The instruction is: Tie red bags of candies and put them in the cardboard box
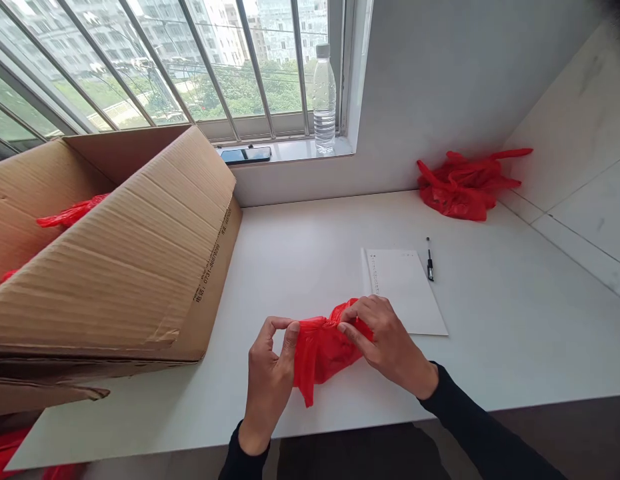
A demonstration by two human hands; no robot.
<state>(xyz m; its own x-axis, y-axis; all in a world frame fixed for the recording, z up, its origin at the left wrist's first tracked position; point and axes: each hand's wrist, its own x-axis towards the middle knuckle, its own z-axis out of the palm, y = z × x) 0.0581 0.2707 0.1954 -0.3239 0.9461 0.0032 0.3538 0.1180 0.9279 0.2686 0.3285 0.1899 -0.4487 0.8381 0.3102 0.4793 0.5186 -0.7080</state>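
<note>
A red plastic bag (pixel 335 353) rests near the front edge of the white table, gathered at its top. My left hand (pixel 273 370) pinches the gathered top at its left end between thumb and fingers. On the other side, my right hand (pixel 383 337) grips the bag's top close to the knot-like gather. One loose strip of the bag hangs down to the table beside my left thumb. What the bag contains is hidden.
An open cardboard box (pixel 140 253) with red bags inside stands at the left. Behind my right hand lie a notebook (pixel 405 287) and a pen (pixel 430 260). Another red bag (pixel 463 187) sits at the back right. A water bottle (pixel 325 100) and a phone (pixel 246 155) occupy the windowsill.
</note>
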